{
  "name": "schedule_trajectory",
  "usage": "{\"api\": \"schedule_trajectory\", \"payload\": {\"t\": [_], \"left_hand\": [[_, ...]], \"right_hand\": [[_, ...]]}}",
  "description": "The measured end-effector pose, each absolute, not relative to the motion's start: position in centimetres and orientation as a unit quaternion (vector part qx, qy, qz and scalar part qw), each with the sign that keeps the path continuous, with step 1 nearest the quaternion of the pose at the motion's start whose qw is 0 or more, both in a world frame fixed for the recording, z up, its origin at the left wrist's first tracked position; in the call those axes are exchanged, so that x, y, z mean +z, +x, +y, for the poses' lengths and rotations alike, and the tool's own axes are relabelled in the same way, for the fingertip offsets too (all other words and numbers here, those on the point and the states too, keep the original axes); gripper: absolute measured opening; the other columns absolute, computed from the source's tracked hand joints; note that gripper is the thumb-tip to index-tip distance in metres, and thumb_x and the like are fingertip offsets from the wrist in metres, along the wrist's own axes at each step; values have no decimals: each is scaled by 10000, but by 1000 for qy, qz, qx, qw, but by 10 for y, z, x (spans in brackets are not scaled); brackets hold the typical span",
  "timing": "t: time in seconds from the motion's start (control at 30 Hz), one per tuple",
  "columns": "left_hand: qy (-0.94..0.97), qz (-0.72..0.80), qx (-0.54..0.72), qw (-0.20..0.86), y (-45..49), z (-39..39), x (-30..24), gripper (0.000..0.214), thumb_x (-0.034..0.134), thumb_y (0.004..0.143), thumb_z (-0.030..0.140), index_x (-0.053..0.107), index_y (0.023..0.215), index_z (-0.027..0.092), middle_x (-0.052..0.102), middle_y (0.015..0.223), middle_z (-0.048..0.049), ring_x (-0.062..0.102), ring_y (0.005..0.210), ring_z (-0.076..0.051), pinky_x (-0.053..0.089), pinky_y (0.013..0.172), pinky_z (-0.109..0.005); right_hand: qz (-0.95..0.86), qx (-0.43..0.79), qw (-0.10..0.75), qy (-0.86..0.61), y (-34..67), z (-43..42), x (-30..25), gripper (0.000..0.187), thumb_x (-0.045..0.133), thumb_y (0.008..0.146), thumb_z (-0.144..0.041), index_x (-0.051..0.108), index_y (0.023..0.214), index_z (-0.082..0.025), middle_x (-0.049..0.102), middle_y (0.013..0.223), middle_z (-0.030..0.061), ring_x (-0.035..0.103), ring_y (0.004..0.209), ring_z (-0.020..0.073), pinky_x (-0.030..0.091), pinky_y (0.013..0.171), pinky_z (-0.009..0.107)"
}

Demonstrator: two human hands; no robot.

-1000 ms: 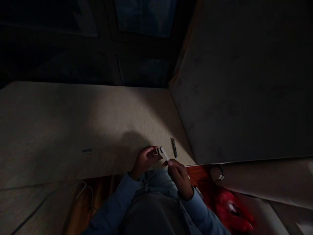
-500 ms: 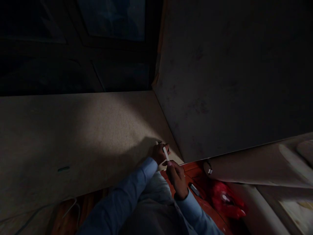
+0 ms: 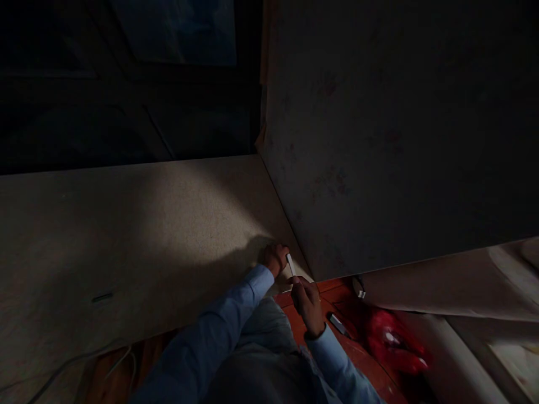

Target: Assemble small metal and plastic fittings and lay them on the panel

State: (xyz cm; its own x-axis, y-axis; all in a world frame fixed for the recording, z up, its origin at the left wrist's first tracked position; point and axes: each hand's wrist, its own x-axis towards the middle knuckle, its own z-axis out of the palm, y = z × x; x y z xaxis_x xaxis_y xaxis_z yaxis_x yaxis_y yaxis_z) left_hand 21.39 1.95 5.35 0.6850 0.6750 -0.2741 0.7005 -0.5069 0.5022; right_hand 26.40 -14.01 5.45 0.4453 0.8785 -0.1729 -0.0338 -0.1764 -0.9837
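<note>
The scene is dim. A flat chipboard panel (image 3: pixel 147 224) lies in front of me, and an upright panel (image 3: pixel 379 157) meets it along its right edge. My left hand (image 3: pixel 275 259) is closed on the flat panel, close to the near corner where the two boards meet; what it grips is hidden. My right hand (image 3: pixel 307 303) pinches the lower end of a thin white stick (image 3: pixel 290 264), whose tip points up towards my left hand. Both sleeves are blue.
A small dark slot (image 3: pixel 102 297) shows in the flat panel at the left. A small dark tool (image 3: pixel 338 324) lies on the red-brown floor beside a red object (image 3: pixel 396 348). A white cable (image 3: pixel 126 356) trails at lower left. More pale panels (image 3: pixel 442 292) lean at right.
My left hand has moved right to the corner of the boards, covering the small dark piece that lay there. My right hand followed with the white stick. The view swung right.
</note>
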Motion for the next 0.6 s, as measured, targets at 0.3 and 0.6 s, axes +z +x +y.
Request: {"api": "schedule_trajectory", "payload": {"t": [0.3, 0.6], "left_hand": [[864, 406, -42, 294, 217, 24, 56, 298, 641, 868, 428, 748, 1023, 197, 744, 988, -155, 697, 940, -305, 487, 797, -373], [819, 424, 124, 367, 160, 22, 54, 353, 587, 913, 407, 711, 1202, 247, 760, 961, -89, 695, 897, -236, 473, 813, -322]], "right_hand": [[-351, 405, 531, -656, 252, -140, 46, 558, 467, 910, -682, 598, 734, -168, 366, 537, -47, 318, 466, 96, 238, 409, 213], [-370, 424, 523, -641, 243, -135, 40, 534, 461, 931, -645, 636, 809, -155, 380, 549, -45, 351, 494, 107, 266, 452, 224]]}}
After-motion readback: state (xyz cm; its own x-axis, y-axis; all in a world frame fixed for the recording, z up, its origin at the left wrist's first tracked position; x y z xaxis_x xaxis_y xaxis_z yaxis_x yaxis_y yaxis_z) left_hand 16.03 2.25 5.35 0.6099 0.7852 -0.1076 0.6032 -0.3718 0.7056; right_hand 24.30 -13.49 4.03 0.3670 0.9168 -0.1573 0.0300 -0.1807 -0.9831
